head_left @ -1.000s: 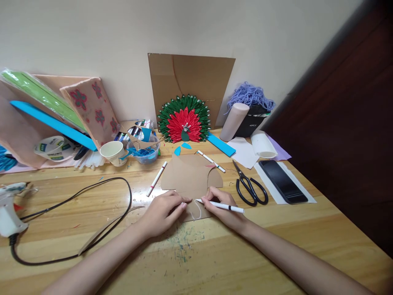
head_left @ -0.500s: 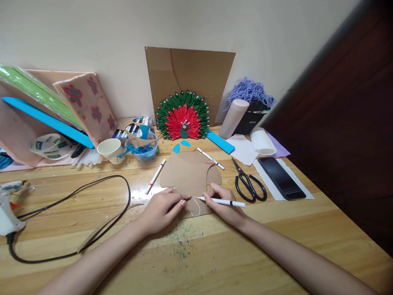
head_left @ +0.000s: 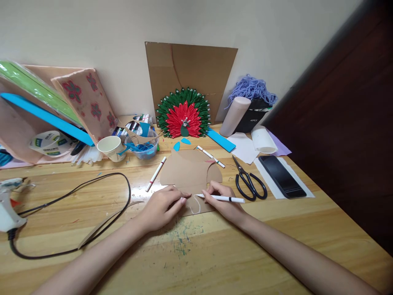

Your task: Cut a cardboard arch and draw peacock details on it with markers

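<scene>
Your left hand [head_left: 164, 205] pins the cardboard [head_left: 190, 174] flat while your right hand [head_left: 224, 203] grips the pen [head_left: 221, 198], mid-outline; next stroke needs steadiness.

A glue gun [head_left: 7, 203] is seen at the left edge of the table [head_left: 215, 254], its black cord [head_left: 92, 205] looped across the wood. A paper cup [head_left: 110, 146] and a plastic tub [head_left: 143, 143] are set near the wall, with tape rolls [head_left: 49, 142] further left. A fan ornament [head_left: 183, 112] is propped against a cardboard sheet [head_left: 190, 69]. Two spare markers [head_left: 156, 173] [head_left: 210, 156] are laid apart. Scissors [head_left: 249, 182] are placed just beside a phone [head_left: 281, 176], which is laid on white paper. Purple yarn [head_left: 252, 88] is piled on a black box.
</scene>
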A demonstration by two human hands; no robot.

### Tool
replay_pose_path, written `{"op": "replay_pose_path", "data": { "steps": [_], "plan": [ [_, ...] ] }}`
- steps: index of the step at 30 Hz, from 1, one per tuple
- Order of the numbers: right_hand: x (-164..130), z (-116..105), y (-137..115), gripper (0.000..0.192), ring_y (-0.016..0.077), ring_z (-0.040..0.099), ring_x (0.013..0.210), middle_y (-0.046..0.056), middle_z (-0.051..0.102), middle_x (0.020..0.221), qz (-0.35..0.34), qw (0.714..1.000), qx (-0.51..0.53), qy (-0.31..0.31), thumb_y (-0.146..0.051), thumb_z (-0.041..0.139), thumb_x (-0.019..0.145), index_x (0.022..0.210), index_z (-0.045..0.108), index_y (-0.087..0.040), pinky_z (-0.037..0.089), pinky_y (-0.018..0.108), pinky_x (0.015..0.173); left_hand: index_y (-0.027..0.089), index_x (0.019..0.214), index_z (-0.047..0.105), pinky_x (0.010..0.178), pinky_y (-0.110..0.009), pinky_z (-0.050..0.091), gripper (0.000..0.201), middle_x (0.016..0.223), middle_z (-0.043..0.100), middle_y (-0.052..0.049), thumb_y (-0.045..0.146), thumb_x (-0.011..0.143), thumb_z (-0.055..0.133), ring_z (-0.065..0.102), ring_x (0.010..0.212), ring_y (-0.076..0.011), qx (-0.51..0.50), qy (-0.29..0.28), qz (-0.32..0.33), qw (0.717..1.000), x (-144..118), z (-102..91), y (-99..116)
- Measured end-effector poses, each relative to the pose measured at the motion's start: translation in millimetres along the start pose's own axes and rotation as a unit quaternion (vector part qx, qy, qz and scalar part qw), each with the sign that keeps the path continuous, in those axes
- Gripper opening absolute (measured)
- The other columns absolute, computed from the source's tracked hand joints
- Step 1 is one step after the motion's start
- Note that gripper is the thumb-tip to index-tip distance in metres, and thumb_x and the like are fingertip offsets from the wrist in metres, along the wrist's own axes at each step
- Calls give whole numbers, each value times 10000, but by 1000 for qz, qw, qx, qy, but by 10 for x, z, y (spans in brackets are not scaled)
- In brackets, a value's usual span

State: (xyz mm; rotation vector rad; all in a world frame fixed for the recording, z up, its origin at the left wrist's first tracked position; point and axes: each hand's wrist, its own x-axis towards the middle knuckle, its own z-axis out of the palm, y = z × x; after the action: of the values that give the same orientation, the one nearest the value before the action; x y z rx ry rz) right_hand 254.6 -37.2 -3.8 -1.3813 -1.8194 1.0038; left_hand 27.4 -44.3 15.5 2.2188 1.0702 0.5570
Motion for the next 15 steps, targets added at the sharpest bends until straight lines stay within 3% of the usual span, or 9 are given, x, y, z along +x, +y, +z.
{"op": "replay_pose_path", "data": {
  "steps": [8,15],
  "plan": [
    [6,5,61,304,131,484,537,-30,483,528,-11,999,36,27,-339,500,844,590,385,-216,362,245,522,223,1102,628,830,-323,447,333,1049,682,-39,300,933,351,583,943,-185,7,-4,1,1000,2,5,-12],
    [16,-6,-7,273,135,525,595,-4,594,639,10,998,56,16,-408,543,837,668,496,-198,379,251,555,215,1066,635,806,-304,437,312,1032,684,-39,285,930,363,576,940,-181,8,-6,1,1000,12,-10,5]
  ]
}}
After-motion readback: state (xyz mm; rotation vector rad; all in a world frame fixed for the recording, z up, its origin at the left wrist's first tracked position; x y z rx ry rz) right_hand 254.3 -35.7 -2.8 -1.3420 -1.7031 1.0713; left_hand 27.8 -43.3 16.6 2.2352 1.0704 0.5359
